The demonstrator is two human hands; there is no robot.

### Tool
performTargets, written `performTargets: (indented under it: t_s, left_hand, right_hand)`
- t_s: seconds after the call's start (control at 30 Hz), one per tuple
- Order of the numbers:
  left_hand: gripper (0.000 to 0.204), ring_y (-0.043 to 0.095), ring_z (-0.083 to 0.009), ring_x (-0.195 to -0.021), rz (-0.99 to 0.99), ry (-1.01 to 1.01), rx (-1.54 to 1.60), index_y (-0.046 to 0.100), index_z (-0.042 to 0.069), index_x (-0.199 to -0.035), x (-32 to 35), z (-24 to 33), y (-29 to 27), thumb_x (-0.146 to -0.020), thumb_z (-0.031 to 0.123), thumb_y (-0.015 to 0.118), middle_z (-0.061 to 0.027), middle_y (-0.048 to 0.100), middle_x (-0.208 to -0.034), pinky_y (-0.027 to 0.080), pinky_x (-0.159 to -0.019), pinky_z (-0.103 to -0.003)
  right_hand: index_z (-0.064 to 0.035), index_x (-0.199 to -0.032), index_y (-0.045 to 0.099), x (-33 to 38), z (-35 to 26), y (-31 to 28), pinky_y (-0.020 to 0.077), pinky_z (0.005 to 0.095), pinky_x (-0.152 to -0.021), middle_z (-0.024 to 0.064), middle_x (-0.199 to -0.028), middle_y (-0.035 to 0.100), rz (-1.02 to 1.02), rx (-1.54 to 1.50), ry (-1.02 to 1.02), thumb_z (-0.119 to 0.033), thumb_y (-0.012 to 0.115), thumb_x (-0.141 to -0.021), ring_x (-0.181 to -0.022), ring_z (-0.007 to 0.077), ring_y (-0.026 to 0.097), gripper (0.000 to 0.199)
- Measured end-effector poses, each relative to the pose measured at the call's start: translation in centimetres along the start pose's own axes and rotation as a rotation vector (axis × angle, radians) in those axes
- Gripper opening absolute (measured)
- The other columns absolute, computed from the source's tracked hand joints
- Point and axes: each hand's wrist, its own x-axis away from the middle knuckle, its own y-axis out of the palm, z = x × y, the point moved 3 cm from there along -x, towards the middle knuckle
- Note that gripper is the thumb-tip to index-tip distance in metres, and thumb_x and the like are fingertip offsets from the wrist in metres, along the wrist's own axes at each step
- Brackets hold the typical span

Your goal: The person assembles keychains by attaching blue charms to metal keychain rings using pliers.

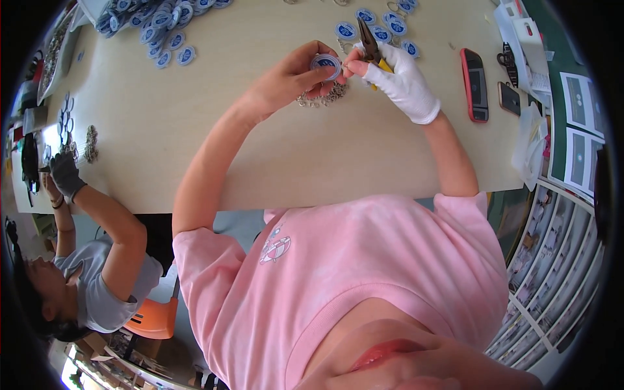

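Note:
My left hand [286, 81] is closed round the edge of a round blue-and-white disc with a clear rim [325, 67]. My right hand [404, 83] wears a white glove with bare fingertips. It grips pliers [368, 43] with dark jaws and yellow handles, the jaws pointing away from me. The right thumb and finger also pinch at the disc's right edge; any small part between them is too small to make out. Beneath my left fingers lies a heap of metal key rings and chains [330, 96], partly covered by the hand.
A large pile of similar discs [156, 19] lies at the far left, and several more [390, 26] beyond my right hand. A red-edged handheld device [476, 84] and a phone [509, 97] lie at right. At left, a co-worker's gloved hand [65, 174] works beside discs and chains.

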Motion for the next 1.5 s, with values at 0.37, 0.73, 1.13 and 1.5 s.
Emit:
performTargets:
  t_s: [0.37,0.73,1.13,1.5]
  left_hand:
    - [0.031,0.051,-0.0064,-0.065,0.082,0.077,-0.158,0.053,0.002,-0.102,-0.2,-0.5,0.7,-0.099,0.032,0.057,-0.0026,0.064,-0.084,0.042,-0.057,-0.023]
    - [0.022,0.049,-0.0068,-0.063,0.065,0.078,0.335,0.056,0.003,-0.096,-0.6,-1.0,0.4,-0.097,0.025,0.061,-0.0027,0.064,-0.085,0.035,-0.052,-0.021]
    - [0.024,0.056,-0.0084,-0.076,-0.169,-0.123,0.315,0.058,0.002,-0.111,-0.1,-0.8,0.2,-0.1,0.023,0.054,-0.0074,0.067,-0.099,0.043,-0.064,-0.022]
    - [0.02,0.058,-0.0097,-0.076,0.041,0.102,0.08,0.054,0.0,-0.114,-0.6,-0.8,-0.1,-0.101,0.014,0.049,-0.0064,0.066,-0.095,0.049,-0.069,-0.025]
  right_hand:
    - [-0.0023,-0.099,0.063,-1.1,1.9,0.1,0.0454,0.0243,-0.077,-0.0002,-0.082,0.062,0.018,0.111,-0.057,-0.021,0.066,-0.092,-0.081,0.0059,0.054,0.02]
    - [-0.0039,-0.102,0.067,-0.9,1.1,0.1,0.0459,0.0247,-0.068,-0.0001,-0.082,0.064,0.132,0.224,-0.292,-0.014,0.072,-0.086,-0.074,0.0076,0.056,0.019]
    - [-0.0036,-0.098,0.067,-1.1,0.5,-0.8,0.0475,0.0286,-0.071,0.0029,-0.081,0.063,-0.027,0.426,-0.299,-0.017,0.073,-0.085,-0.074,0.0147,0.058,0.02]
    - [-0.0024,-0.105,0.066,-1.1,1.5,-1.5,0.0501,0.0292,-0.077,0.0066,-0.09,0.07,0.118,0.215,-0.267,-0.02,0.067,-0.091,-0.082,0.0149,0.065,0.022]
